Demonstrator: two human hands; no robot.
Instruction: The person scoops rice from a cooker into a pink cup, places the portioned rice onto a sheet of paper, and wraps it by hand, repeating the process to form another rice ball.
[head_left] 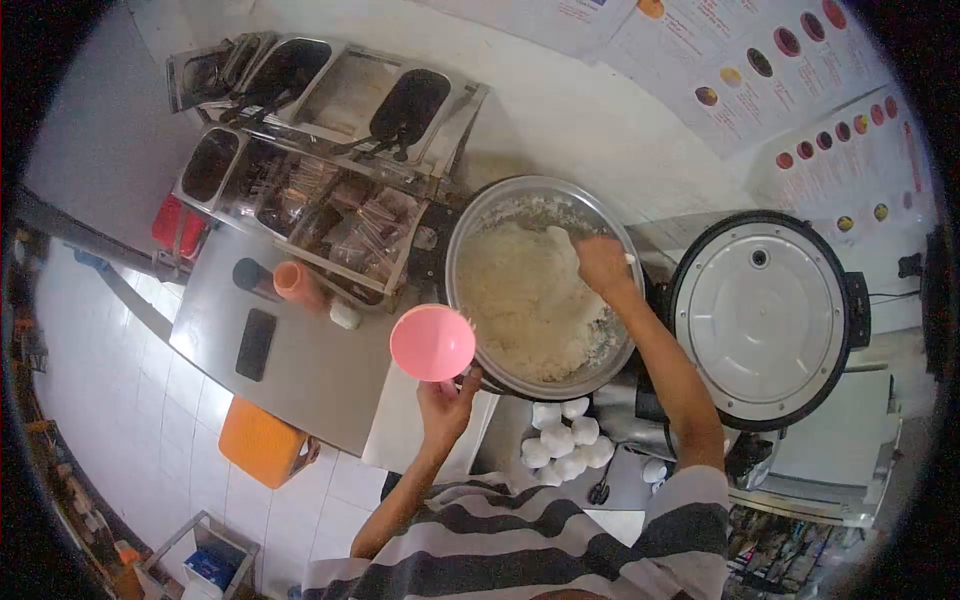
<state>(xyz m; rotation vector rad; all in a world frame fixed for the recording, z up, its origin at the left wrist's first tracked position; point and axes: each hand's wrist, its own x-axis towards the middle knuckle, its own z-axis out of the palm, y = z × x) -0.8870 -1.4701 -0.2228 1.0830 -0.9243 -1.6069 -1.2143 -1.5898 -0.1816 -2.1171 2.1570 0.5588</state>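
Left fingers [470, 382]: one bowl [432, 343]; right fingers [592, 256]: one paddle [562, 243].

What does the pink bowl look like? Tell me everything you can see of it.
The pink bowl is round, smooth and plastic-looking, its open mouth facing the camera, with no food visible inside. The left hand holds it by its near side, at the near left edge of the metal pot. Whether it touches the pot is unclear.
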